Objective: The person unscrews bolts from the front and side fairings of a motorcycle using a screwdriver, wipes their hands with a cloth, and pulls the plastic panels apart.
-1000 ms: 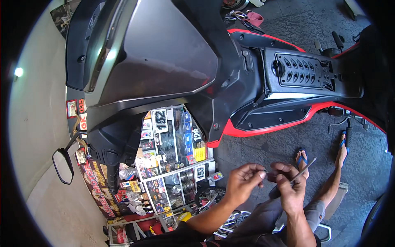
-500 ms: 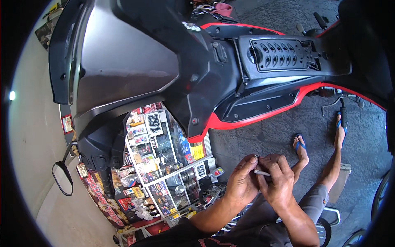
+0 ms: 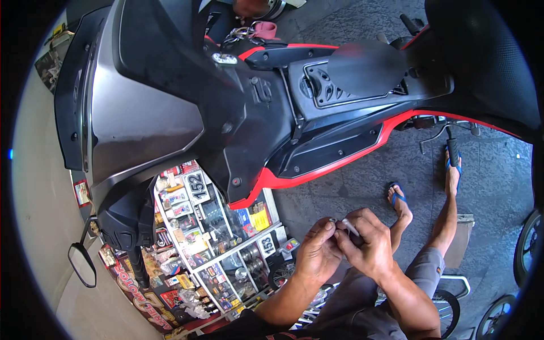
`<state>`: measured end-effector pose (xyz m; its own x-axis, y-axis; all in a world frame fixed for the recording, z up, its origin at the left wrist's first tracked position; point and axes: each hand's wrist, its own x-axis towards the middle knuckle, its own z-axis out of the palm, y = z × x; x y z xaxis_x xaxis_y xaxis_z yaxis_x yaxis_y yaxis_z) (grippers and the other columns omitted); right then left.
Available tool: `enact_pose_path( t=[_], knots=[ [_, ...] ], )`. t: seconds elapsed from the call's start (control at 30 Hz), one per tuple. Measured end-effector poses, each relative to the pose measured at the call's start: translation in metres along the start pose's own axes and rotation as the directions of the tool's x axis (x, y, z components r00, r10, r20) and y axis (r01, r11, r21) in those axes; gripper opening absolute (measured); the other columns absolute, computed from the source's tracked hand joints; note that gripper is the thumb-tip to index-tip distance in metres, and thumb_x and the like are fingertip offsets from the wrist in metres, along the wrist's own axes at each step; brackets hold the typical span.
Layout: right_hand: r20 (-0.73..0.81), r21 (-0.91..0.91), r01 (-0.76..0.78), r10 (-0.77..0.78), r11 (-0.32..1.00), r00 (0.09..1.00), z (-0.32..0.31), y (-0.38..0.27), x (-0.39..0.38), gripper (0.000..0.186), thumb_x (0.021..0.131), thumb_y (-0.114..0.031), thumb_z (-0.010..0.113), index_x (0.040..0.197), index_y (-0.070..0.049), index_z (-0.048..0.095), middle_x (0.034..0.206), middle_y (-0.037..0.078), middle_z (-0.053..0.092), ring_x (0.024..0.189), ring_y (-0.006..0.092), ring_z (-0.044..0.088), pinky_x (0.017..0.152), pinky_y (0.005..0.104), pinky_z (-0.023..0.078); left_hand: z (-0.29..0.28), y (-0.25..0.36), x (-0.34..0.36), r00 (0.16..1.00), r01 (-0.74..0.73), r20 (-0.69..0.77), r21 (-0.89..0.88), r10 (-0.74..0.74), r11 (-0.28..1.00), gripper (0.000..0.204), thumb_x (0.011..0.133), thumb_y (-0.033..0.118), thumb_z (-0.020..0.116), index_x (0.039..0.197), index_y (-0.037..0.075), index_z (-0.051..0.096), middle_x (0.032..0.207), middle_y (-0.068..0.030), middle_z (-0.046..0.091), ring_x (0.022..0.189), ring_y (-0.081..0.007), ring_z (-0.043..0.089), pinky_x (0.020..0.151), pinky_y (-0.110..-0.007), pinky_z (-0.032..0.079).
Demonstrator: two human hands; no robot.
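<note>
My left hand (image 3: 318,254) and my right hand (image 3: 369,242) are together in front of me, fingertips almost meeting. Thumb and fingers of the left pinch a small metallic piece (image 3: 332,220), too small to name. Held in the fingers of the right is a slim, pale, rod-like thing (image 3: 351,228), tilted, its lower end hidden by the hand. Beyond both hands stands a black and grey motor scooter (image 3: 144,116) with red lower trim (image 3: 317,173). Neither hand touches it.
A glass display case (image 3: 207,249) full of packaged parts stands at the left, beside a wing mirror (image 3: 82,264). Feet in blue flip-flops (image 3: 399,198) rest on the dark tiled floor (image 3: 334,204). Wheels (image 3: 530,249) show at the right edge. A pink item (image 3: 264,30) lies behind the scooter.
The whole scene has shifted left in the picture, with more showing behind the scooter. The pale rod has turned steeper in my right fingers. Both hands stay close together.
</note>
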<state>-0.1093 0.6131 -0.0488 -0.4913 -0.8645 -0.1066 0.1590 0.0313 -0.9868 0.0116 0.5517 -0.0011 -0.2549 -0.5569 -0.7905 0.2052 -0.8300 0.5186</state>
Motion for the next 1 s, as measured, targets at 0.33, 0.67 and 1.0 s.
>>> enact_pose_path(
  t=[0.33,0.67,1.0],
  knots=[
    [0.078,0.189,-0.136,0.123,0.972,0.989,-0.021,0.0,0.007,0.016,0.079,-0.004,0.072,0.093,0.002,0.07,0.081,0.013,0.065,0.072,0.0231,0.065,0.063,0.0329,0.05,-0.006,0.01,0.007,0.988,-0.058,0.153,0.315,0.01,0.947,0.016,0.096,0.005,0.055,0.109,-0.002,0.061,0.105,-0.0123,0.067,0.097,-0.0191,0.063,0.086,-0.035,0.051],
    [-0.092,0.041,-0.31,0.313,0.95,0.945,-0.07,-0.021,0.022,0.017,0.085,-0.015,0.068,0.093,-0.001,0.062,0.075,0.014,0.063,0.063,0.0228,0.062,0.062,0.034,0.048,0.028,-0.001,0.008,0.993,-0.116,0.078,0.392,0.093,0.912,0.017,0.088,0.001,0.063,0.105,-0.003,0.06,0.088,-0.0105,0.064,0.077,-0.0191,0.062,0.069,-0.033,0.051],
    [-0.678,-0.336,-0.151,-0.127,0.93,0.724,-0.268,-0.129,0.071,0.013,0.088,-0.01,0.068,0.095,0.0,0.068,0.074,0.005,0.066,0.067,0.0086,0.06,0.061,0.0267,0.048,0.08,-0.011,-0.006,0.971,-0.191,0.196,0.302,0.135,0.934,0.007,0.091,0.009,0.063,0.093,0.003,0.06,0.077,-0.0078,0.06,0.069,-0.0161,0.057,0.062,-0.03,0.049]
  ],
)
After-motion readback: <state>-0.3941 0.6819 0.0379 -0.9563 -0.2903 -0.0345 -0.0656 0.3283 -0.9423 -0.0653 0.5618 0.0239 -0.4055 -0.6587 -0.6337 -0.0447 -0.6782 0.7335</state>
